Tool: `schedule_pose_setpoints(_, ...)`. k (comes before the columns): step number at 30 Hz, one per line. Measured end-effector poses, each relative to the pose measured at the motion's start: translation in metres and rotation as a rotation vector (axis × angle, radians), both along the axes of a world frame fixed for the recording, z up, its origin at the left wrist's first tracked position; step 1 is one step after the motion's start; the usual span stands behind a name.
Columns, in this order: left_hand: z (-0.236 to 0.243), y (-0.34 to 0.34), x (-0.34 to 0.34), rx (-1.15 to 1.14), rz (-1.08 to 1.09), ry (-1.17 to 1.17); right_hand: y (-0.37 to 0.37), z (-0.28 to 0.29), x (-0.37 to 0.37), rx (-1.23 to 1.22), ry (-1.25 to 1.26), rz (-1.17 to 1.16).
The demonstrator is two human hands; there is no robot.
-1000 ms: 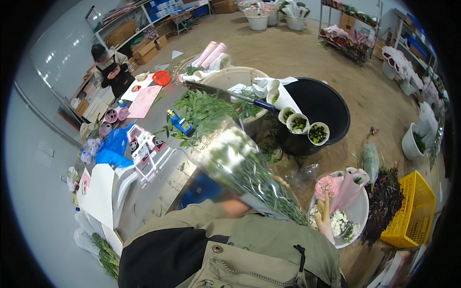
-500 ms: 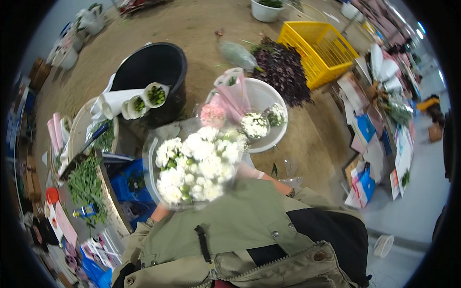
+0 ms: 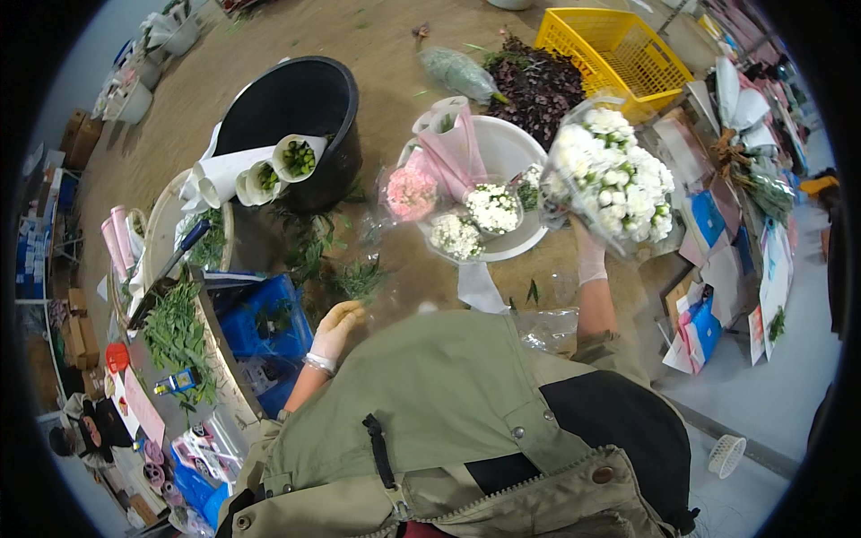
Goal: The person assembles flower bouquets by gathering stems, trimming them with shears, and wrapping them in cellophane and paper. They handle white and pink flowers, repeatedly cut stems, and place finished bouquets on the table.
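On the right, my gloved right hand (image 3: 587, 242) grips a clear-wrapped bouquet of white flowers (image 3: 614, 175) from beneath, its fingers mostly hidden. My gloved left hand (image 3: 339, 325) is empty, fingers loosely extended, just right of a blue plastic container (image 3: 260, 309) and below loose green sprigs (image 3: 359, 280). Between and beyond my hands stands a white basin (image 3: 529, 242) holding a pink wrap (image 3: 462, 166), a pink flower head (image 3: 411, 193) and small white flower bunches (image 3: 491, 206).
A black bucket (image 3: 242, 117) has white-wrapped stems at its front. A cluttered bench (image 3: 238, 386) with greenery runs along the left. Dark foliage (image 3: 525, 76) and a yellow crate (image 3: 646, 85) lie beyond. Papers (image 3: 704, 260) lean at the right. Another person (image 3: 90, 426) is at lower left.
My view has swung rightward. The white bouquet has moved right and up in my right hand, beside the basin. My left hand has come away from it and now shows empty.
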State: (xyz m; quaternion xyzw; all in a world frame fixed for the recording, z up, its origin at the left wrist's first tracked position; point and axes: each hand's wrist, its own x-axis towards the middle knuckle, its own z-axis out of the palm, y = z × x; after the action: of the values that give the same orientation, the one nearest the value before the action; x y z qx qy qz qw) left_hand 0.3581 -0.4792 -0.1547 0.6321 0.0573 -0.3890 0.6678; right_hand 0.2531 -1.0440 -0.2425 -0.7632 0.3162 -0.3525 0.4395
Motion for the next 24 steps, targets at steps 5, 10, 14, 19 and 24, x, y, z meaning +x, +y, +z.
schedule_pose_setpoints(5,-0.037,0.067,-0.025,0.353,-0.106,-0.309,0.011,-0.011,0.029,0.268,-0.273,-0.111)
schedule_pose_setpoints(10,-0.033,0.147,-0.083,0.904,-0.349,-0.464,0.046,0.017,0.060,0.284,-0.226,-0.073)
schedule_pose_setpoints(14,-0.012,0.188,-0.140,1.059,-0.153,-0.201,0.032,-0.033,0.068,0.119,0.080,-0.041)
schedule_pose_setpoints(19,-0.005,0.199,-0.189,1.077,-0.060,0.022,0.025,-0.124,0.074,0.656,-0.115,-0.043)
schedule_pose_setpoints(24,0.001,0.197,-0.218,0.916,0.057,0.146,0.074,-0.123,0.107,0.261,0.165,0.001)
